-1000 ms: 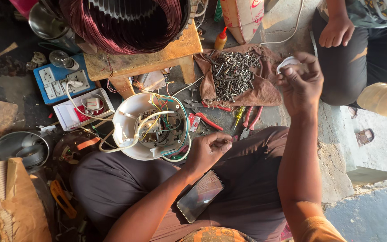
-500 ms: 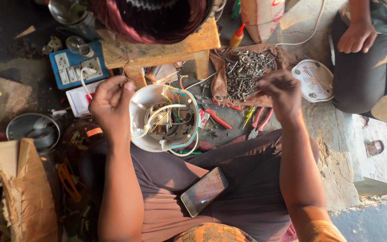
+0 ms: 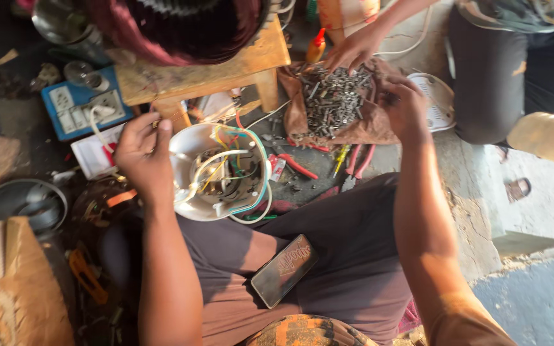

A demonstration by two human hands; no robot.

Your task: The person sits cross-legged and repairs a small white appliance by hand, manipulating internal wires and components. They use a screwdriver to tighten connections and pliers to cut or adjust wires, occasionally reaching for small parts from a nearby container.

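White round housing [image 3: 219, 173], open, coloured wires inside

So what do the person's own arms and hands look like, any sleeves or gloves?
No gloves or sleeves show. The left hand and right hand are bare, and both forearms are bare up to the bottom of the picture. I see no rings, watch or bracelet.

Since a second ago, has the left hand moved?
Yes. The left hand went from the near rim of the white housing to its far-left rim, beside the wooden stool.
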